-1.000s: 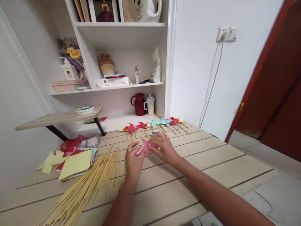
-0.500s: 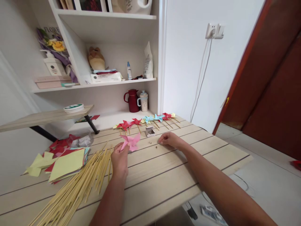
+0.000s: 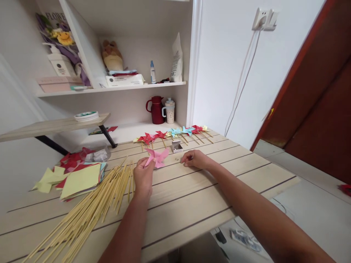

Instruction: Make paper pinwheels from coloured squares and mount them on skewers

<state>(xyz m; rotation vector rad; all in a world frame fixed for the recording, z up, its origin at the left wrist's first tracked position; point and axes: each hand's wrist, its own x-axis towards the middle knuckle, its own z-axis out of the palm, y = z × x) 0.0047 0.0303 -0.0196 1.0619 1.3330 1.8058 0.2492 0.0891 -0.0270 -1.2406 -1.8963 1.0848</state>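
My left hand pinches a folded pink paper pinwheel and holds it just above the wooden table. My right hand rests on the table to its right, fingertips closed at a tiny object near a small open box; what it pinches is too small to tell. A heap of bamboo sticks lies left of my left hand. A row of finished pinwheels on sticks, red, blue and yellow, lies along the far edge.
Stacked coloured paper squares lie at the left with a clear bag. A low wooden riser holds a tape roll. Shelves behind carry a red jug and a cup. The table's edge drops off at the right.
Both hands held the pink pinwheel together a second ago. My right hand has let go and moved right to the table near the small box; the left keeps the pinwheel.
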